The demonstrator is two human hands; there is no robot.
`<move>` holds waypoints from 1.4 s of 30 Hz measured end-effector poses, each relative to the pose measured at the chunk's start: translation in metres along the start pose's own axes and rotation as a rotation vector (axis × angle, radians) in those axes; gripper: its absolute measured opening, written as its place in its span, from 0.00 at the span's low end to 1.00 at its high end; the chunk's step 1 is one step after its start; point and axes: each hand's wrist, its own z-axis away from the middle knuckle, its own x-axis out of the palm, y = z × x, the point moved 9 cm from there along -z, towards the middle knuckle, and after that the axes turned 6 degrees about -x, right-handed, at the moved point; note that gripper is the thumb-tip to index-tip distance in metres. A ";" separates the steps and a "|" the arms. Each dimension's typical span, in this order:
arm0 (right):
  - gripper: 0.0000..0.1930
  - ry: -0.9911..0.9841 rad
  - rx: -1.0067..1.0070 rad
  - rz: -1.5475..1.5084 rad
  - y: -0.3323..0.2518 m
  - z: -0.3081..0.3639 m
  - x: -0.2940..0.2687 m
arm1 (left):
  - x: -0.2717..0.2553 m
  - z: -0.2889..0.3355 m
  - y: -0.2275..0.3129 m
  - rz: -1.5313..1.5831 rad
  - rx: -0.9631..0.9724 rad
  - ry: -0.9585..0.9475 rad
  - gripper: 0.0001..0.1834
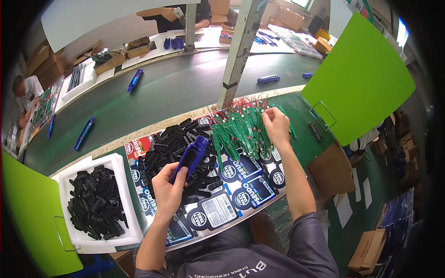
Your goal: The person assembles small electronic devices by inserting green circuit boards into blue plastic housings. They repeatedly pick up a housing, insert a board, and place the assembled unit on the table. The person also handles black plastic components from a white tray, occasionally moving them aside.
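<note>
My left hand (169,187) is closed round a blue plastic housing (193,155), a long shell with a dark hollow, its thumb pressed on the inside. The housing is held tilted above a heap of small black plastic parts (162,150). Farther right, my right hand (277,125) reaches to a pile of narrow green circuit boards (241,132) with red wires. Its thumb and forefinger pinch the end of one board at the pile's right side; the fingers partly cover that board.
A white foam tray (132,217) of black parts stands at the left. Beyond the bench a green conveyor belt (176,78) carries several blue housings (134,80). A metal post (236,60) rises at the bench's far edge. Green panels (361,83) flank both sides. Other people work across and far left.
</note>
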 end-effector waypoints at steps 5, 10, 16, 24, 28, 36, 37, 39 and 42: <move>0.15 -0.128 0.042 0.253 -0.003 -0.003 0.025 | -0.006 0.000 0.002 0.028 0.016 0.006 0.10; 0.14 -0.008 -0.063 0.171 -0.008 -0.001 0.031 | -0.008 0.001 -0.002 0.011 0.015 0.009 0.10; 0.12 0.111 -0.103 -0.099 -0.062 0.004 -0.015 | 0.000 -0.004 -0.007 0.101 -0.081 -0.076 0.13; 0.16 -0.241 -0.042 -0.920 -0.200 0.075 0.007 | 0.004 -0.003 -0.009 0.415 -0.152 -0.236 0.23; 0.20 -0.307 -0.067 -1.024 -0.222 0.105 0.024 | 0.010 -0.001 -0.005 0.534 -0.147 -0.264 0.26; 0.18 -0.336 -0.284 -0.824 -0.246 0.116 0.048 | 0.011 0.005 -0.003 0.555 -0.124 -0.264 0.25; 0.18 -0.338 -0.291 -0.825 -0.246 0.117 0.050 | 0.011 0.005 -0.003 0.559 -0.128 -0.264 0.24; 0.17 -0.343 -0.303 -0.827 -0.246 0.120 0.053 | 0.010 0.005 -0.003 0.565 -0.132 -0.261 0.24; 0.17 -0.293 -0.287 -0.856 -0.245 0.120 0.054 | 0.010 0.005 -0.004 0.568 -0.138 -0.258 0.24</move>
